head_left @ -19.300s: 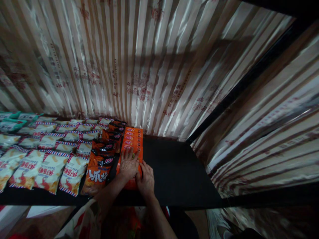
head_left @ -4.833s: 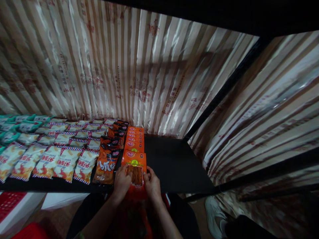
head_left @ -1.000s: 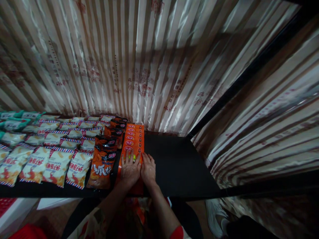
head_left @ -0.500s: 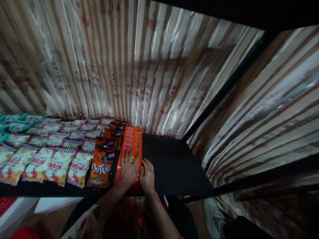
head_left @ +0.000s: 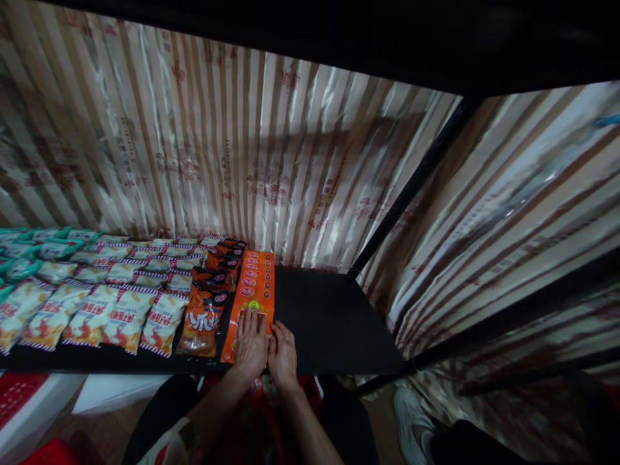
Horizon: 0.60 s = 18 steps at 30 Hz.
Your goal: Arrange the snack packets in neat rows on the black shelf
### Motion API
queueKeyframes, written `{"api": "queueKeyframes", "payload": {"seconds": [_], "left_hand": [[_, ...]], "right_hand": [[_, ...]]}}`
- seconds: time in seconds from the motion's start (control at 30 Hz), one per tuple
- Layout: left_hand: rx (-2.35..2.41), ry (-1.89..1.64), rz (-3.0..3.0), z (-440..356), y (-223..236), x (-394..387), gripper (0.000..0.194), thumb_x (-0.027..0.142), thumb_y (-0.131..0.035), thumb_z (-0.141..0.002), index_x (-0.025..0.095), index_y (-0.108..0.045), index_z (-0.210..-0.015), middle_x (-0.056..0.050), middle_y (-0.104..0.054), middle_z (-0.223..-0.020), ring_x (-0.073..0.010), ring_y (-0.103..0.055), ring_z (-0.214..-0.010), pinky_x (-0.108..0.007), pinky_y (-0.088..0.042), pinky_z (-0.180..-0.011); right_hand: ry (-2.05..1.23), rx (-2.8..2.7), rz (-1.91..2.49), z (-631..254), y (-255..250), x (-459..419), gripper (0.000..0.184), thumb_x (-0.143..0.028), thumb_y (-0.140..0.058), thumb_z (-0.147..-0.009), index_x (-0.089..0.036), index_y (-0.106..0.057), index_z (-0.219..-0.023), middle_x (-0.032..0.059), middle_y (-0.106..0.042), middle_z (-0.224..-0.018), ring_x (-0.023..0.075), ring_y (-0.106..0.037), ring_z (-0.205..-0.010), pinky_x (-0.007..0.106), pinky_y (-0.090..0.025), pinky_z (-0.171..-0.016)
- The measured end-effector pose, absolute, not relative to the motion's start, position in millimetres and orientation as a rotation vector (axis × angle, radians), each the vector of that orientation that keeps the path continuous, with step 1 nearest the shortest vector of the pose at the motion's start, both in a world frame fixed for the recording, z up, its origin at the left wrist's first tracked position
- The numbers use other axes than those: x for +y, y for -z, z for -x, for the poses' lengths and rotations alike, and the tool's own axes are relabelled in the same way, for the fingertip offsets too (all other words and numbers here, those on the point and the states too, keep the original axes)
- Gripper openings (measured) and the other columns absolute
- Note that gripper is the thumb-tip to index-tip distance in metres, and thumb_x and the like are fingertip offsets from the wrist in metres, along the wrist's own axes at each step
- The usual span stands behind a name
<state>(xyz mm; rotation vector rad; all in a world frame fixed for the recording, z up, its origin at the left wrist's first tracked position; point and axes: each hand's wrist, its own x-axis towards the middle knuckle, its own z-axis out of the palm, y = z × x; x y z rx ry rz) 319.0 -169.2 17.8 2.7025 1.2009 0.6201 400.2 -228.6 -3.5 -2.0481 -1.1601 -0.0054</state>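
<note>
A row of overlapping flat orange snack packets (head_left: 256,296) runs from the back of the black shelf (head_left: 329,323) to its front edge. My left hand (head_left: 252,345) lies flat on the frontmost packet, fingers stretched toward the back. Against the right edge of that packet rests my right hand (head_left: 283,354), its fingers extended and slightly bent, with nothing visible gripped. Just left of the row stand brown-orange snack bags (head_left: 199,323), lined up front to back. My hands cover the lower part of the front packet.
White snack bags (head_left: 162,321) with striped edges fill several rows to the left, and teal bags (head_left: 58,248) sit behind them. Striped sheeting (head_left: 290,168) hangs at the back and right. A black post (head_left: 402,200) rises at the shelf's rear corner. A shoe (head_left: 411,420) is below right.
My left hand has slid toward me along the orange packets, uncovering the yellow-green mark on the front one. My right hand has also drawn slightly nearer. The camera view has shifted.
</note>
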Motion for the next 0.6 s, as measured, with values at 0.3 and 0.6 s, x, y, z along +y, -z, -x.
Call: {"api": "queueKeyframes", "payload": {"seconds": [0.3,0.6], "left_hand": [[1.237,-0.627,-2.680,-306,-7,-190,0.049,0.021,-0.045,-0.082,0.015,-0.046,-0.131,-0.012,-0.040,-0.141,-0.0273,-0.030,-0.133,-0.044,-0.028,-0.108],[0.881,-0.898,-2.682,-282,10,-226,0.041,0.010,-0.035,-0.082,0.014,-0.060,-0.114,-0.008,-0.064,-0.115,-0.0172,-0.058,-0.107,-0.031,-0.047,-0.095]], "right_hand": [[0.001,-1.171,2.007,-385,0,-246,0.036,-0.016,-0.040,-0.081,-0.011,-0.067,-0.104,0.0152,-0.063,-0.112,0.0236,-0.055,-0.107,0.037,-0.045,-0.094],[0.040,-1.142,1.773,-369,12,-281,0.033,-0.016,-0.036,-0.083,-0.016,-0.064,-0.099,0.0112,-0.067,-0.100,0.0190,-0.062,-0.095,0.033,-0.050,-0.086]]}}
